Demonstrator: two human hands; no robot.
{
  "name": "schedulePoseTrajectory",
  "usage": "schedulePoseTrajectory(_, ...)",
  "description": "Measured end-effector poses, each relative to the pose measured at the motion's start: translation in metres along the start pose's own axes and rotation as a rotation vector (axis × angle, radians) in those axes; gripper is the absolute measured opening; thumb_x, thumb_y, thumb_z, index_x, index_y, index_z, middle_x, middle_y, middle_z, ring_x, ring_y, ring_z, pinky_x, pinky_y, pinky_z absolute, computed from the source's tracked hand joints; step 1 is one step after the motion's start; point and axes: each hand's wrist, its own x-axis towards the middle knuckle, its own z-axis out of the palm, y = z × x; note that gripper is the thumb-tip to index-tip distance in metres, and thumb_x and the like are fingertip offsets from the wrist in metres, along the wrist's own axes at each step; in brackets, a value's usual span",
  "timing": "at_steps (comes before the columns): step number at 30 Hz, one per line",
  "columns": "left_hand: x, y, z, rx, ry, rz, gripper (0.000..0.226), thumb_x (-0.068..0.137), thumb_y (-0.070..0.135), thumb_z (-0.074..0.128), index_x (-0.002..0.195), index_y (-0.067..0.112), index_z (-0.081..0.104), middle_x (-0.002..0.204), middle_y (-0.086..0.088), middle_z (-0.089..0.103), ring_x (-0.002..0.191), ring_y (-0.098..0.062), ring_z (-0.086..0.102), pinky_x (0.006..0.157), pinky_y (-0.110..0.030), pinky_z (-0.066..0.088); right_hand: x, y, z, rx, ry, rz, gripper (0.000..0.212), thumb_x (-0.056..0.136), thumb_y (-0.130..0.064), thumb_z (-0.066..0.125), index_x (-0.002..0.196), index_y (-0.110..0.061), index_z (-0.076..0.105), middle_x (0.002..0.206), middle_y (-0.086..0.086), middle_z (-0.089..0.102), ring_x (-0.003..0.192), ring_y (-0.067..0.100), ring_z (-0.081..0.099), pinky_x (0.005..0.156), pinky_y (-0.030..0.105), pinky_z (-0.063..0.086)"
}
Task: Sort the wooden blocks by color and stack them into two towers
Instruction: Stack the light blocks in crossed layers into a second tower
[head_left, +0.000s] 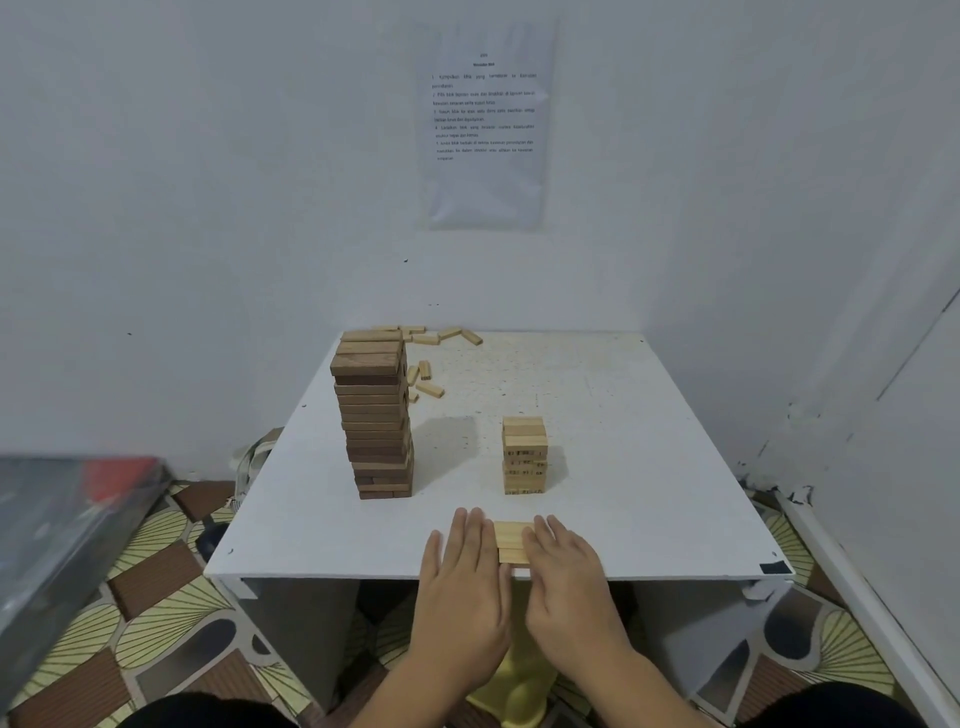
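Small white table (623, 519) jammed into a white corner, with a printed sheet (485, 130) taped to the wall above it.

Nothing is curled on either hand. The left hand (460, 587) and right hand (569, 582) are both flat with straight fingers, and each presses one end of a short row of light blocks (511, 543) at the near edge. So it's a squeeze from the sides, not a grip. It looks like a layer of three getting squared up.

I'd keep the palms parallel and press evenly so the ends sit flush. Then lift the set with that same side pressure and lay it crosswise to whatever the top layer runs. A crooked layer will start a lean in the light tower (524, 454) just behind, which is only a few layers high.

The dark tower (374, 415) on the left is tall and looks a bit offset near the top, so keep arms well away from it. The loose light blocks (431, 364) wait in the far left corner behind it.
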Motion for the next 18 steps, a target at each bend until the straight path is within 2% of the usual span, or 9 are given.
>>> schedulePoseTrajectory(6, -0.0001, -0.0005, 0.0008, 0.018, 0.03, -0.012, 0.061, 0.111, 0.039, 0.016, 0.15, 0.008, 0.051, 0.158, -0.008, 0.047, 0.15, -0.027, 0.037, 0.116, -0.047, 0.019, -0.0001, 0.0006, 0.003, 0.021, 0.018, 0.011, 0.06, 0.101, -0.021, 0.023, 0.161, -0.018, 0.024, 0.169, -0.003, 0.017, 0.157, 0.008, 0.005, 0.114, 0.014, -0.018)
schedulePoseTrajectory(14, 0.0019, -0.0009, 0.0031, -0.02, 0.011, -0.001, 0.06, 0.111, 0.041, 0.017, 0.153, 0.01, 0.048, 0.159, -0.005, 0.046, 0.15, -0.025, 0.036, 0.115, -0.046, 0.02, -0.0005, -0.0046, 0.0067, 0.075, 0.096, 0.02, 0.06, 0.103, -0.011, 0.033, 0.162, -0.017, 0.023, 0.168, 0.0, 0.024, 0.156, 0.012, 0.012, 0.12, 0.019, -0.008)
schedulePoseTrajectory(16, 0.001, -0.0011, 0.0003, -0.047, -0.018, 0.012, 0.068, 0.11, 0.046, 0.002, 0.16, 0.012, 0.033, 0.167, -0.002, 0.031, 0.157, -0.023, 0.02, 0.12, -0.045, 0.011, -0.0005, -0.0057, 0.0087, 0.076, 0.097, 0.03, 0.062, 0.099, -0.014, 0.028, 0.161, -0.016, 0.025, 0.167, 0.002, 0.026, 0.156, 0.014, 0.015, 0.121, 0.021, -0.006)
schedulePoseTrajectory(18, 0.0006, 0.0004, -0.0032, -0.081, -0.014, 0.024, 0.081, 0.096, 0.054, -0.021, 0.164, 0.019, 0.005, 0.171, 0.006, -0.002, 0.158, -0.015, -0.013, 0.125, -0.039, -0.01, -0.0005, -0.0069, 0.0101, 0.068, 0.106, 0.041, 0.065, 0.095, -0.014, 0.027, 0.161, -0.015, 0.028, 0.166, 0.004, 0.029, 0.156, 0.015, 0.018, 0.122, 0.022, -0.004)
